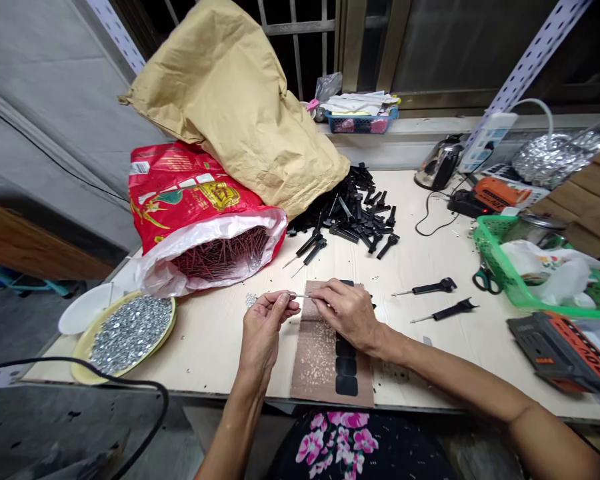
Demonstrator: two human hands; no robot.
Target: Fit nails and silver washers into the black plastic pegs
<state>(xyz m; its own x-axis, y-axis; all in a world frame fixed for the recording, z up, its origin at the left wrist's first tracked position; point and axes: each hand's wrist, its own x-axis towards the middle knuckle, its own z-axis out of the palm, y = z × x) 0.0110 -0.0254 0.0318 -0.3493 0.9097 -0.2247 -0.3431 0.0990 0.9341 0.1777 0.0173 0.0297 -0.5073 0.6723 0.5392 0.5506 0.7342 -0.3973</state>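
Note:
A thin metal rod [300, 296] spans the gap between my two hands, above a brown board. My left hand [264, 327] pinches its left end between thumb and fingers. The fingers of my right hand [347, 312] close on its right end, which they partly hide. Beneath the right hand lies the brown board [305, 373], sprinkled with pale crumbs and bearing a column of black rounded squares [347, 367]. A few small clear or silvery bits [251, 300] sit just beyond the left fingers.
A red bag [190, 180] of thin reddish rods and a yellow bowl [80, 373] of metal washers stand left. Black plastic parts [363, 213] are heaped behind. Two black-handled pieces [445, 310], scissors [487, 279], a green basket [480, 233] and a battery pack [563, 353] lie right.

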